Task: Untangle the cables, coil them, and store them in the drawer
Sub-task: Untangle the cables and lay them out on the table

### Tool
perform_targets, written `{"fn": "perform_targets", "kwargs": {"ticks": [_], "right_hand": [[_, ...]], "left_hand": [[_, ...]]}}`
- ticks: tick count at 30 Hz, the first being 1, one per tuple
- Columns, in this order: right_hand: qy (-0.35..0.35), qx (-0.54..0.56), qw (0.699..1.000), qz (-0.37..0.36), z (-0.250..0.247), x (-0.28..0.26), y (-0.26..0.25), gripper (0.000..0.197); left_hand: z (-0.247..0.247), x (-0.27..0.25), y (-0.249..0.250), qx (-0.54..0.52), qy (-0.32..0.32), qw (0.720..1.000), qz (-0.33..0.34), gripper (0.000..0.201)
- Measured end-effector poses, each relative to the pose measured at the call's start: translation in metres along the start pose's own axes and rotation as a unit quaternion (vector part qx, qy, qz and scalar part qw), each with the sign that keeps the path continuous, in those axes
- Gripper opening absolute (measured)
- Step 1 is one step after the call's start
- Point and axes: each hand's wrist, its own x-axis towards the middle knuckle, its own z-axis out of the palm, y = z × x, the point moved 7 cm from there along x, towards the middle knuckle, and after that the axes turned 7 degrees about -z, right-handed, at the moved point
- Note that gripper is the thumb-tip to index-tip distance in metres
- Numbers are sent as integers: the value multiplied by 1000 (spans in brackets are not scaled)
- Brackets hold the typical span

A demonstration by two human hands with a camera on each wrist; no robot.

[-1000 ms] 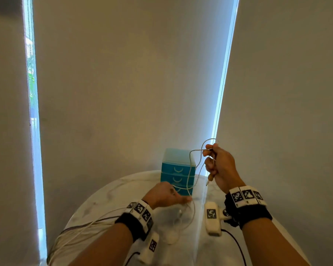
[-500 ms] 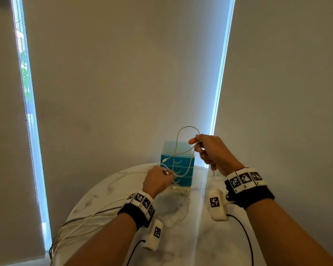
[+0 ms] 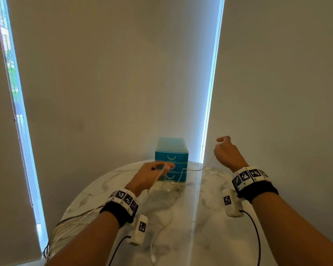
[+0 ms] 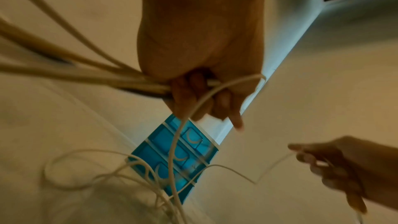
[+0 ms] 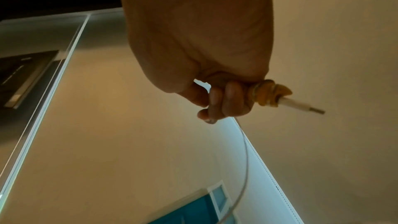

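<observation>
Still at the untangling step. Left hand [image 3: 152, 176] clenched around a bundle of white cables [image 4: 86, 72]; right hand [image 3: 226, 153] raised to the side, pinching 1 thin cable [image 3: 204, 168] near its plug [image 5: 301, 106]. Loose tangle [image 3: 169, 191] on the marble table [image 3: 210, 237] before the blue 3-drawer box [image 3: 171, 156] at the far edge, drawers closed. Next, probably: draw that strand clear, then coil. No readable writing; only square markers on the wristbands [image 3: 247, 176].

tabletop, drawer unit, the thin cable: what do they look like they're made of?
Tabletop: looks like polished marble or a marble-look laminate, white with grey veining and a glossy reflection.
Drawer unit: translucent blue plastic, see-through fronts with moulded handles.
Thin cable: white, flexible, probably rubber or PVC jacket; the plug tip looks metallic.
</observation>
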Motion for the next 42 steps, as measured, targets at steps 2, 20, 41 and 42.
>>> {"fn": "perform_targets", "kwargs": {"ticks": [2,20,41,42], "right_hand": [[-11,5,1000,-27,8,1,-8,42],[20,459,882,-105,-34,2,-80,39],[-57,687,719,-88,-34,0,-92,28],[-54,685,721,-92,-37,1,-94,28]], "left_hand": [[28,-4,-7,122,-133,983,-25,28],[42,25,-42,246,-166,952,-78,56],[70,21,-44,355,-157,913,-126,51],[73,20,-47,384,-164,900,-126,51]]}}
